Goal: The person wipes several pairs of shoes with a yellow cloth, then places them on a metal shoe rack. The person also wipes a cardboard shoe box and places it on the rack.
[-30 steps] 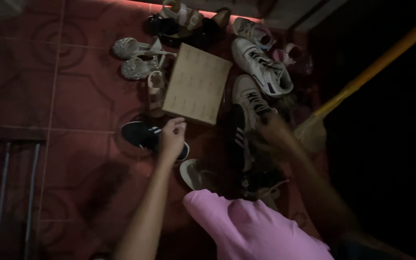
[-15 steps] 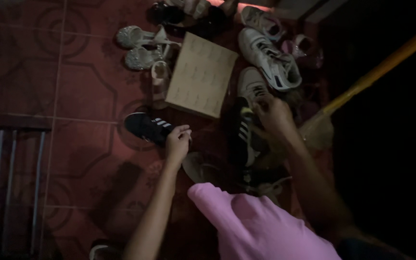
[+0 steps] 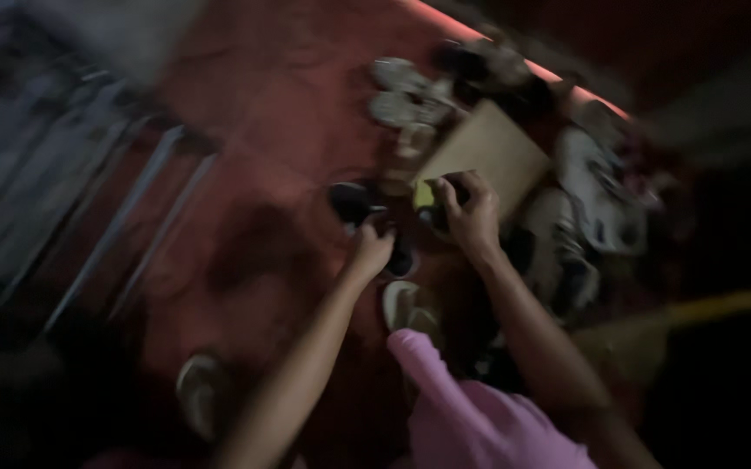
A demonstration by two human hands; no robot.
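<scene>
The picture is blurred and dim. My left hand (image 3: 370, 249) rests on a black sneaker (image 3: 351, 201) lying on the red tiled floor; its fingers curl over the shoe's rim. My right hand (image 3: 471, 213) grips a second dark shoe (image 3: 438, 204) with a yellow-green inside, held just above the floor beside the first. Both arms reach forward from a pink garment (image 3: 471, 408) at the bottom of the view.
A flat tan cardboard sheet (image 3: 497, 148) lies behind my hands. White and grey shoes (image 3: 597, 204) crowd the right and far side, and pale sandals (image 3: 401, 95) lie beyond. A metal frame (image 3: 123, 208) stands at left. A light shoe (image 3: 204, 391) lies near left.
The camera swung and tilted, blurring the view. My right hand left the shoes at right and now holds a dark shoe next to my left hand, which stays on the black sneaker.
</scene>
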